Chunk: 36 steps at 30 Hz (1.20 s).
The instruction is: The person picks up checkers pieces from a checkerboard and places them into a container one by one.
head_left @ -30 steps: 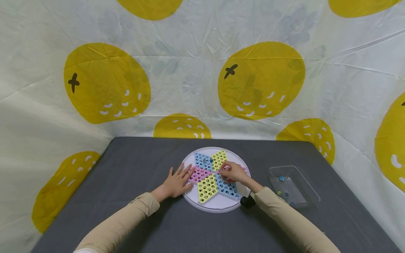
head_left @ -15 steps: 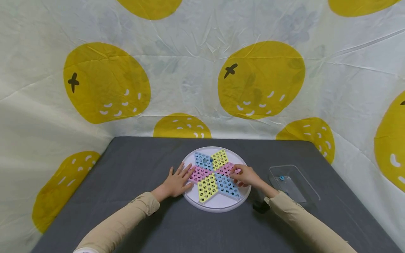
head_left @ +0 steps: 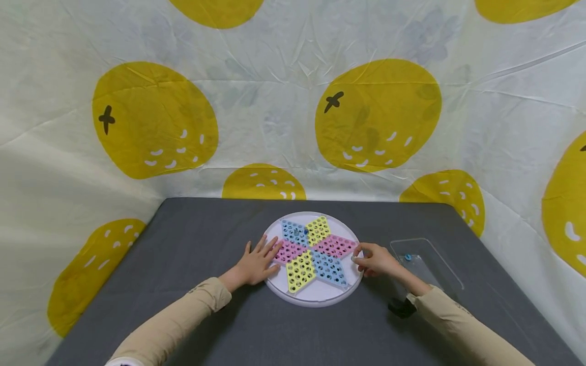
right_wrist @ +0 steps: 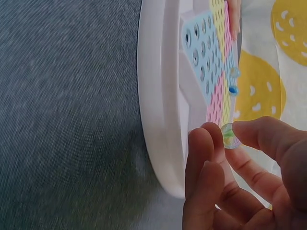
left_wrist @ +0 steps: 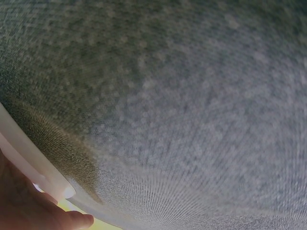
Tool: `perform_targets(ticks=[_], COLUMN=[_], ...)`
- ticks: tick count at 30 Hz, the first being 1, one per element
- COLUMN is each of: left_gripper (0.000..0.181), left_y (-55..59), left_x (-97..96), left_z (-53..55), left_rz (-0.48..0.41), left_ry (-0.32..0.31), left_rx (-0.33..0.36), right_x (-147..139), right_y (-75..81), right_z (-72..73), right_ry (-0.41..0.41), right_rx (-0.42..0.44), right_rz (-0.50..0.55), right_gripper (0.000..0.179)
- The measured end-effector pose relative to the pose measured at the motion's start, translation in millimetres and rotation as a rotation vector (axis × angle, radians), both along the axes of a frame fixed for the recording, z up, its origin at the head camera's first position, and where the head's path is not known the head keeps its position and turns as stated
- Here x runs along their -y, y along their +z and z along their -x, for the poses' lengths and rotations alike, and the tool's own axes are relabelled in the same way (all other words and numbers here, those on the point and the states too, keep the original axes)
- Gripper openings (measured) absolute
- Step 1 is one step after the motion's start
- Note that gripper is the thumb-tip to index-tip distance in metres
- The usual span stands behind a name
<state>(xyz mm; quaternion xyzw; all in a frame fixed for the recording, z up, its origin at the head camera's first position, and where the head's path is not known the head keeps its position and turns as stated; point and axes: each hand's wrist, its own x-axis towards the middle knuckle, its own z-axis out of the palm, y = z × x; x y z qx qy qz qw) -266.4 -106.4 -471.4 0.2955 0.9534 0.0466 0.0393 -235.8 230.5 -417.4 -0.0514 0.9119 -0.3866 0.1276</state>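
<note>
One clear box (head_left: pixel 428 265) beside board (head_left: pixel 316 294), right forearm (head_left: pixel 458 319) overlapping.

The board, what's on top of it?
On the board: a holey pink, yellow and blue star, with a blue marble and a clear one. The left hand hides part of a pink point, the right hand some rim; what's under can't be seen.

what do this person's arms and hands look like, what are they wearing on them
The left hand and right hand wear no gloves. The left sleeve and right sleeve are long, plain-looking beige cloth with creases, ending around the wrists. A small black object sits by the right cuff; its details are too dark to make out.
</note>
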Motion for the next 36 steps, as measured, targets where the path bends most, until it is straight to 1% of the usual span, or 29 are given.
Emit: perform_targets(ticks=[8, 14, 17, 21, 24, 27, 32, 36], left_gripper=[0.062, 0.061, 0.062, 0.061, 0.061, 0.062, 0.062, 0.063], left_y=[-0.7, -0.4, -4.0, -2.6, 0.5, -0.6, -1.5, -1.5], left_x=[0.8, 0.2, 1.0, 0.2, -0.8, -0.3, 0.2, 0.1], left_z=[0.3, 0.1, 1.9, 1.4, 0.2, 0.8, 0.4, 0.7], left_rz=[-0.008, -0.021, -0.009, 0.005, 0.002, -0.008, 0.009, 0.002], left_ry=[-0.011, -0.012, -0.006, 0.009, 0.010, 0.009, 0.021, 0.020], left_rx=[-0.007, -0.012, -0.020, -0.012, -0.004, -0.005, 0.000, 0.005], right_x=[-15.4, -26.8, -32.2, -38.6, -43.0, -46.9, -54.3, -62.0], right_y=[5.6, 11.6, 13.6, 14.7, 18.1, 22.3, 25.6, 26.3], right_z=[-4.3, -10.6, -12.8, -14.5, -16.5, -19.0, -22.3, -24.4], right_ry=[-0.008, 0.021, 0.033, 0.037, 0.043, 0.051, 0.042, 0.034], right_rx=[0.007, -0.006, -0.018, -0.016, -0.007, -0.001, -0.012, -0.025], right_rz=[-0.006, 0.027, 0.038, 0.043, 0.050, 0.059, 0.040, 0.026], right_gripper=[0.015, 0.019, 0.022, 0.025, 0.026, 0.027, 0.029, 0.032])
